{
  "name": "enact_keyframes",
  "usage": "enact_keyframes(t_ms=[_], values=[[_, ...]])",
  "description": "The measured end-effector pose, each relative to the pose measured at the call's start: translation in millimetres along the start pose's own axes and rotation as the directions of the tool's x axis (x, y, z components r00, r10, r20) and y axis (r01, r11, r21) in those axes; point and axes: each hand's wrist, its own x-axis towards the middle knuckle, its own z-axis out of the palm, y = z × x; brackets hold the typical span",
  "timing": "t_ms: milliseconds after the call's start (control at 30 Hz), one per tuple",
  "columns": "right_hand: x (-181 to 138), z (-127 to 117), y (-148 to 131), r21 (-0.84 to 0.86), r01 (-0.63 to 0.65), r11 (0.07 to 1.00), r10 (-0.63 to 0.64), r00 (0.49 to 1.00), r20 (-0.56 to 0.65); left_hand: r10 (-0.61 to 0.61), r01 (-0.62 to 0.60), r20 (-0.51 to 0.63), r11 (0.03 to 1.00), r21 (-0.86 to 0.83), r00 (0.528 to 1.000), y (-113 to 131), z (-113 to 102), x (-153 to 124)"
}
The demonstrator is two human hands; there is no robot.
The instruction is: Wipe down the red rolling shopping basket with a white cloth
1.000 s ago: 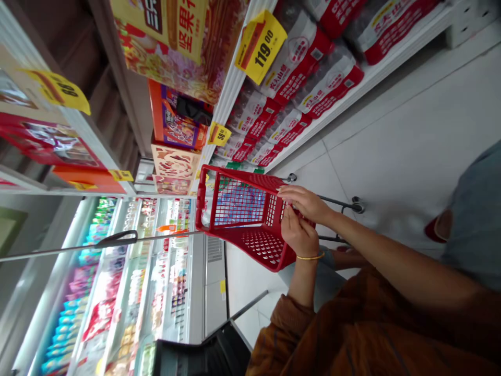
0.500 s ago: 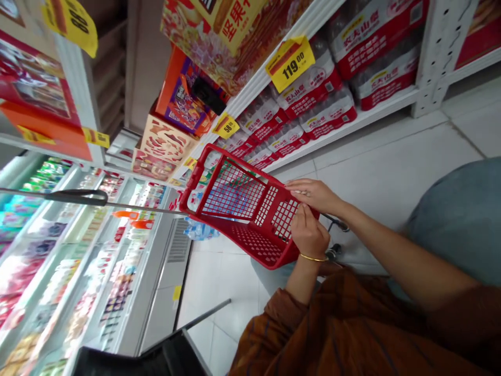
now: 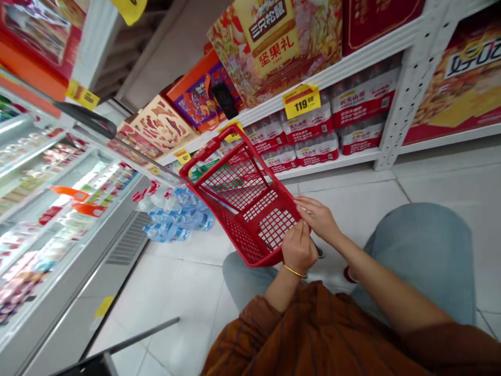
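Note:
A red plastic shopping basket (image 3: 254,247) with gridded walls is tilted in front of me above my knees, with no goods visible inside. My left hand (image 3: 299,245), with a gold-coloured bangle at the wrist, has its fingers closed at the basket's near rim. Just to the right, my right hand (image 3: 319,219) pinches the same rim near its corner. The fingertips of both hands almost meet there. Parts of the fingers behind the rim are hidden.
A white shelf (image 3: 352,68) holds gift boxes (image 3: 274,52) above red-and-white bottle packs (image 3: 317,149). Blue water bottles (image 3: 168,219) stand on the floor by a refrigerated display (image 3: 62,297). A metal bar (image 3: 144,334) extends from lower left. My bent knee (image 3: 426,256) is at right.
My view has turned, bringing more shelf at right and the blue bottles into sight. The basket's near end and both hands sit slightly farther left in view, still together at its rim.

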Motion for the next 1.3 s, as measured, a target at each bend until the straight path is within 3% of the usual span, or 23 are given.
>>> enact_keyframes(t_ms=[233,400,600,767,1067,1200,1300], values=[[-13,-1,-8,-0.068,-0.017,0.998,0.012,0.997,-0.07,0.014,-0.013,0.005,0.996,-0.089,1.0,-5,-8,-2],[-17,-2,-13,-0.122,0.003,0.993,-0.011,0.998,-0.067,0.025,-0.026,-0.004,0.985,-0.17,1.0,-10,-15,-2],[-24,-5,-16,-0.161,0.001,0.987,-0.007,0.999,-0.037,0.055,-0.038,0.069,0.972,-0.231,0.996,-21,-22,-9],[-26,-6,-22,-0.147,-0.008,0.989,0.008,1.0,-0.002,0.089,-0.075,0.038,0.958,-0.278,0.995,-30,-29,-14],[-32,8,-32,-0.112,-0.03,0.993,0.033,0.999,0.028,-0.016,0.015,0.0,0.972,-0.234,1.0,-43,-34,-30],[-35,21,-42,-0.078,-0.068,0.995,0.062,0.995,-0.075,-0.045,0.037,-0.038,0.982,-0.186,0.998,-58,-32,-37],[-35,30,-51,-0.021,-0.015,1.0,0.01,0.981,-0.193,-0.058,0.052,-0.031,0.983,-0.173,0.998,-69,-34,-43]])
